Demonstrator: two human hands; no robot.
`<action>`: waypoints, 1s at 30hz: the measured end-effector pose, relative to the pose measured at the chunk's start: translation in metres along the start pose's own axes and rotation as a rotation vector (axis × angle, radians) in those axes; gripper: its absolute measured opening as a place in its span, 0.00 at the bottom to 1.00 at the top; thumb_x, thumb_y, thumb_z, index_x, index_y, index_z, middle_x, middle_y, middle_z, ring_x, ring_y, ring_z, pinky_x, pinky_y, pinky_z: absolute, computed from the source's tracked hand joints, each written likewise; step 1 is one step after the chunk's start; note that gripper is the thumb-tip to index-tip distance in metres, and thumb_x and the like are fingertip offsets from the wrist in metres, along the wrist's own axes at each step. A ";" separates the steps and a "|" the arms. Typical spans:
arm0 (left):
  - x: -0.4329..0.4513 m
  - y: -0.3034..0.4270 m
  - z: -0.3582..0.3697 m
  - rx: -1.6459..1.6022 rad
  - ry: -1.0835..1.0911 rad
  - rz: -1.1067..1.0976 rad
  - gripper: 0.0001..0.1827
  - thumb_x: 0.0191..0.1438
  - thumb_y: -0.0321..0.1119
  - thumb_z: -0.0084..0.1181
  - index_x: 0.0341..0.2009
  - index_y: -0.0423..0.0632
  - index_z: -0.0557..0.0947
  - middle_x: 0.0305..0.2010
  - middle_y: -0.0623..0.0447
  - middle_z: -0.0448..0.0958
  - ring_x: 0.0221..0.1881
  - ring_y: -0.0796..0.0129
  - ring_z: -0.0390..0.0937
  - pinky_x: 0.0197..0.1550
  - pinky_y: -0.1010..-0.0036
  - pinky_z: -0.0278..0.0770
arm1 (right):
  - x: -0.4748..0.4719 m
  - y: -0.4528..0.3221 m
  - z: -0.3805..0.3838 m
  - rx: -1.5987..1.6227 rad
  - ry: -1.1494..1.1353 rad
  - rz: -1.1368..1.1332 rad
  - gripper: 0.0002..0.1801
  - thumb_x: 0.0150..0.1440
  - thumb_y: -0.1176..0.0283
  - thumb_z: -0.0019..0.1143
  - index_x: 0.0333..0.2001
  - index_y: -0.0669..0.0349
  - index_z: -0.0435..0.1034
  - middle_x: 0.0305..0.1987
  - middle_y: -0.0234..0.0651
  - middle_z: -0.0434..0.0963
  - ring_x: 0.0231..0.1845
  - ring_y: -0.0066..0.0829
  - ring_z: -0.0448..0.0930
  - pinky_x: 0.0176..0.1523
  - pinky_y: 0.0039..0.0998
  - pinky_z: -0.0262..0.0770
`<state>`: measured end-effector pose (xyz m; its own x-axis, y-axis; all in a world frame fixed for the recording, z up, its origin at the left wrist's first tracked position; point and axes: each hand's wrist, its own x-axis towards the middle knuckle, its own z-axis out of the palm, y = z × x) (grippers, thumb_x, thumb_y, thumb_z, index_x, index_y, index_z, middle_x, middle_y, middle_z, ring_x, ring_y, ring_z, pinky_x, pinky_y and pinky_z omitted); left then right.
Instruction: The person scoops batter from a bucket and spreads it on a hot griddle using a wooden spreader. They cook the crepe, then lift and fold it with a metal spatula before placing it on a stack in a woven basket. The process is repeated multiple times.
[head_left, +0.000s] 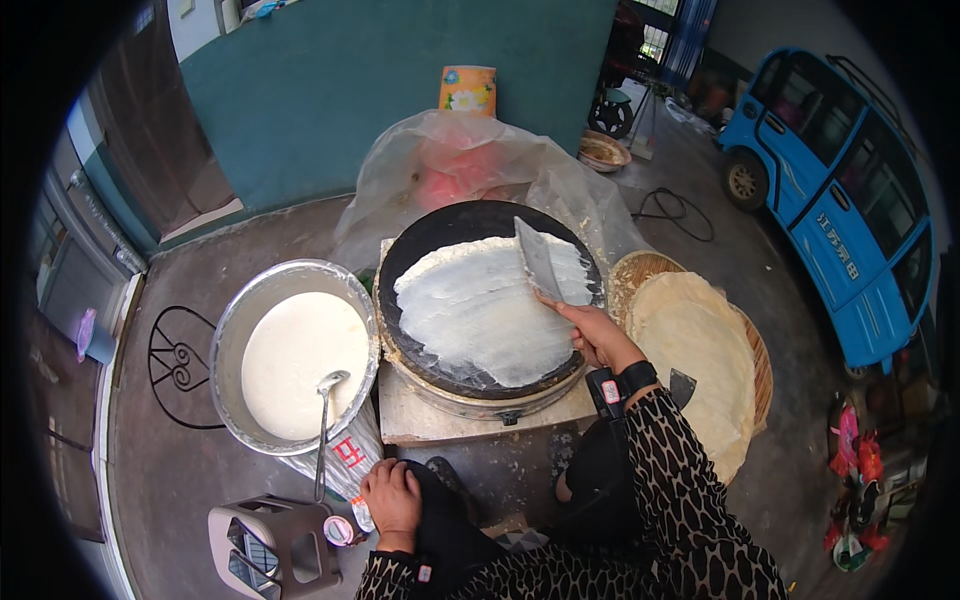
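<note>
A flat spreading blade (538, 259) is gripped by its handle in my right hand (600, 335), above the right part of a round black griddle (450, 220). Pale batter (480, 315) covers much of the griddle in a thin, streaky layer. Resting on my left knee, my left hand (392, 496) holds nothing, its fingers close together. A metal pot of white batter (304, 356) stands left of the griddle, with a metal ladle (324, 420) leaning in it. Right of the griddle, large thin flatbreads (694, 345) lie stacked on a round woven tray (645, 266).
A scraper blade (681, 388) shows over the flatbreads beside my right forearm. Clear plastic sheeting (390, 172) lies behind the griddle. A plastic stool (281, 540) and a small jar (339, 530) are at the lower left. A blue vehicle (832, 202) stands at the right.
</note>
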<state>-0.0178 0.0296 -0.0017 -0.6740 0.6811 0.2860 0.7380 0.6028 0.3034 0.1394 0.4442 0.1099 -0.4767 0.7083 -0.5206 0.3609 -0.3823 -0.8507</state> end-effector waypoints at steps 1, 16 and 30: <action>-0.001 -0.001 -0.001 -0.012 -0.014 -0.013 0.11 0.55 0.38 0.57 0.41 0.51 0.84 0.50 0.54 0.78 0.57 0.59 0.72 0.61 0.58 0.62 | 0.001 -0.005 0.025 0.031 -0.095 0.016 0.21 0.59 0.50 0.63 0.36 0.60 0.75 0.21 0.25 0.68 0.15 0.18 0.63 0.16 0.22 0.55; 0.000 0.000 -0.003 -0.040 -0.016 -0.021 0.10 0.54 0.37 0.58 0.41 0.52 0.83 0.49 0.55 0.79 0.56 0.59 0.73 0.61 0.58 0.62 | 0.020 -0.023 0.026 -1.147 0.415 -0.355 0.19 0.59 0.58 0.48 0.44 0.57 0.79 0.44 0.49 0.83 0.44 0.51 0.83 0.47 0.44 0.80; 0.007 0.001 0.003 -0.022 -0.035 -0.017 0.09 0.53 0.37 0.59 0.40 0.53 0.83 0.49 0.55 0.79 0.56 0.59 0.73 0.60 0.57 0.63 | 0.035 -0.031 0.128 -0.321 -0.276 -0.109 0.24 0.56 0.52 0.67 0.39 0.65 0.75 0.24 0.31 0.74 0.19 0.24 0.72 0.22 0.30 0.69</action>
<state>-0.0217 0.0358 -0.0027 -0.6847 0.6852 0.2483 0.7250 0.6058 0.3277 0.0088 0.4056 0.1087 -0.7062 0.5325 -0.4667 0.5073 -0.0793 -0.8581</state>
